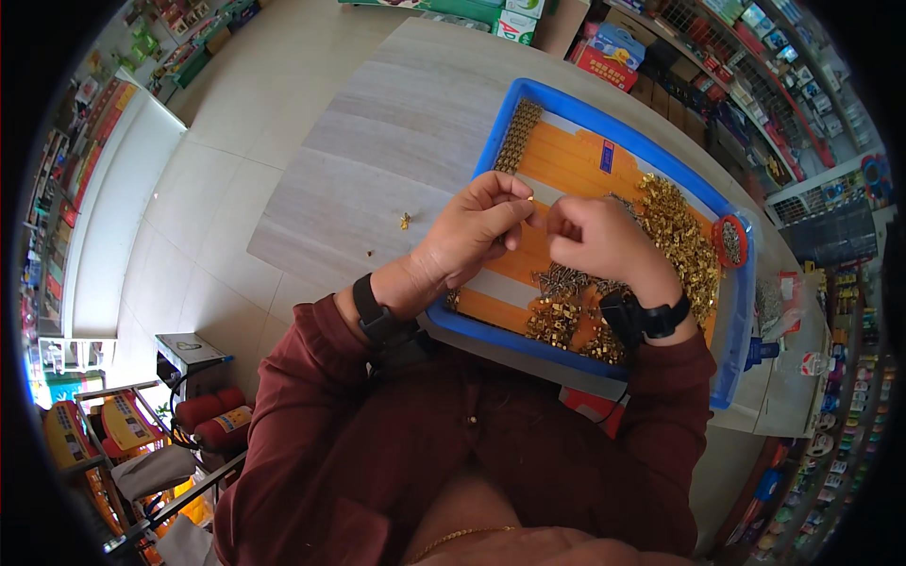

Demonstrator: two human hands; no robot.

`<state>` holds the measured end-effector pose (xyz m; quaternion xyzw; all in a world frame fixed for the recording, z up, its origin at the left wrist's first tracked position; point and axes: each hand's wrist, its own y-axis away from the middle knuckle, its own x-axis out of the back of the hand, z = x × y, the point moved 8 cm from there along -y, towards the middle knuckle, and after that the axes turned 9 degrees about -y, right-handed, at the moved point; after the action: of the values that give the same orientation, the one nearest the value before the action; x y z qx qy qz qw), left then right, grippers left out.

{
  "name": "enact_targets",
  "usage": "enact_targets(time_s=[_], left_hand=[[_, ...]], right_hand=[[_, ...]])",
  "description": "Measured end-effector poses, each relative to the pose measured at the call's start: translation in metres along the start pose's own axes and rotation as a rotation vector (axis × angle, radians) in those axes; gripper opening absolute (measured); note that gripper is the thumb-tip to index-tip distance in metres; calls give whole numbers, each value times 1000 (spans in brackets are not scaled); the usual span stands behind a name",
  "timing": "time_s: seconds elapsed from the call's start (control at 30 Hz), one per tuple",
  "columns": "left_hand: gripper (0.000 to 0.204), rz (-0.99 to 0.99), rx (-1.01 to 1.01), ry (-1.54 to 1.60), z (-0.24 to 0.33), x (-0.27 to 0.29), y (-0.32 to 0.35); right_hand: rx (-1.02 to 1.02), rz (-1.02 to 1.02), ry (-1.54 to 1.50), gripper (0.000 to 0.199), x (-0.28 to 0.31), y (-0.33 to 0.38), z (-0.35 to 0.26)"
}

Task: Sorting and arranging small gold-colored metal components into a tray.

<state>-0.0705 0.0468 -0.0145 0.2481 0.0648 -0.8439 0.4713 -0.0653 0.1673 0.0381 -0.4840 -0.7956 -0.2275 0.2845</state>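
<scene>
Over a blue plastic tray (618, 127), my left hand (479, 226) pinches a small gold-coloured metal piece (530, 199) between thumb and forefinger. Close by on its right is my right hand (604, 236), its fingers curled together; whatever they hold is hidden. Under and beside the right hand lie a heap of loose gold-coloured metal parts (684, 236) and a pile of silver screws (563, 281). More gold parts (553, 323) lie at the tray's near side. Neat rows of brass-coloured pieces (518, 137) line the tray's far left corner.
The tray stands on a wood-grain table (368, 123). A red round dish (731, 241) with small silver parts sits at the tray's right. One small gold part (405, 222) lies on the table to the left. Boxes (609, 58) and stocked shelves surround the table.
</scene>
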Motion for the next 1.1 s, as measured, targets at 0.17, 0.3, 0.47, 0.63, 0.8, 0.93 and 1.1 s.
enact_targets(time_s=[0.17,0.3,0.47,0.63,0.8,0.93,1.1], left_hand=[[11,11,0,36,1,-1,1],[12,29,20,2,-3,1,0],[13,28,48,-22,-5,1,0],[14,47,58,-30,-3,0,2],[14,45,49,-8,-3,2,1],[14,34,43,-27,-2,2,1],[14,50,49,-9,-4,3,0]], right_hand=[[92,166,-420,7,14,4,-21],[186,242,-437,7,11,2,-16],[193,303,-406,8,12,1,-19],[276,327,-332,10,13,3,-26],[395,324,-232,12,16,7,-41],[376,318,-227,15,15,4,-35],[356,316,-192,14,16,4,-36]])
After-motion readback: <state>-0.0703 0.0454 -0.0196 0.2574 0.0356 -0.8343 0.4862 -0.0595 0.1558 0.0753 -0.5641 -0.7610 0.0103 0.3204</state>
